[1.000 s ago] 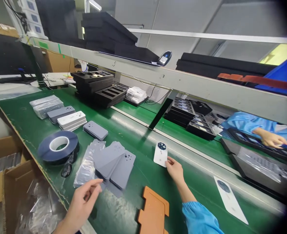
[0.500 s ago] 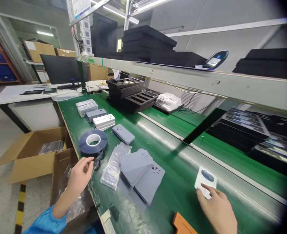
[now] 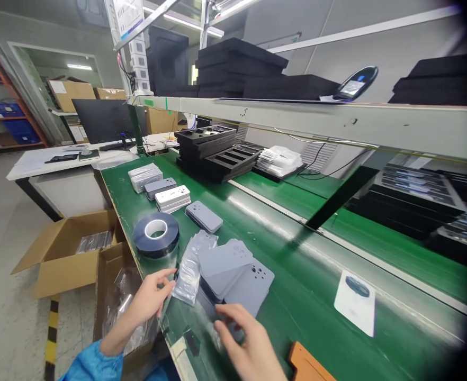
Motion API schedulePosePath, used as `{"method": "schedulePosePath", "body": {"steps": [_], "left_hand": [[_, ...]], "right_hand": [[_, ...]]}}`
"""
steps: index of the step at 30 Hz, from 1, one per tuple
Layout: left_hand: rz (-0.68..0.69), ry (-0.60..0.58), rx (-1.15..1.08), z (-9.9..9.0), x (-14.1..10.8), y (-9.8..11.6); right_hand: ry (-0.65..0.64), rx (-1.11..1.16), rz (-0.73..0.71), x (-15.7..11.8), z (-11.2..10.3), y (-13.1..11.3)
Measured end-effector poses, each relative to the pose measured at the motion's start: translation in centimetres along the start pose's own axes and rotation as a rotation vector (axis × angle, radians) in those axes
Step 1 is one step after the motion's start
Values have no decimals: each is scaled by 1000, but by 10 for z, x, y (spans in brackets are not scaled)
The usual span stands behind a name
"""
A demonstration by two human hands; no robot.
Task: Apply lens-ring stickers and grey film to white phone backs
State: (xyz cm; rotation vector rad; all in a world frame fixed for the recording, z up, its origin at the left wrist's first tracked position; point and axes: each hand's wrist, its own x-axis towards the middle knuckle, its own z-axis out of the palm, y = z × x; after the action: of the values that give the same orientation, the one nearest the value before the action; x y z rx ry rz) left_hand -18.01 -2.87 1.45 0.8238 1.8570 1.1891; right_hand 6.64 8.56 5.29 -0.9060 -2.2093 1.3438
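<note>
My left hand pinches the dark end of a strip of film that runs down from the blue tape roll, at the table's left edge. Over the lower edge of the grey phone-shaped sheets is my right hand, thumb and forefinger apart, with nothing seen between them. Clear plastic sleeves lie between the roll and the grey sheets. A white card with a dark oval lies alone at the right on the green table.
Stacks of white sheets and grey sheets stand farther back. Black trays sit behind them. An orange piece is at the front edge. Open cardboard boxes stand left of the table, and a shelf crosses above.
My right hand has let go of the white card and moved left to the grey sheets. My left hand has moved right and slightly down, drawing the film end from the roll.
</note>
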Motion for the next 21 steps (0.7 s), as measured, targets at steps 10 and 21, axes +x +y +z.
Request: {"method": "schedulePosePath", "body": {"steps": [10, 21], "left_hand": [[-92, -135, -170, 25, -31, 1], [114, 463, -172, -32, 36, -12]], "right_hand": [[-188, 519, 120, 19, 76, 3], [-170, 566, 159, 13, 57, 19]]}}
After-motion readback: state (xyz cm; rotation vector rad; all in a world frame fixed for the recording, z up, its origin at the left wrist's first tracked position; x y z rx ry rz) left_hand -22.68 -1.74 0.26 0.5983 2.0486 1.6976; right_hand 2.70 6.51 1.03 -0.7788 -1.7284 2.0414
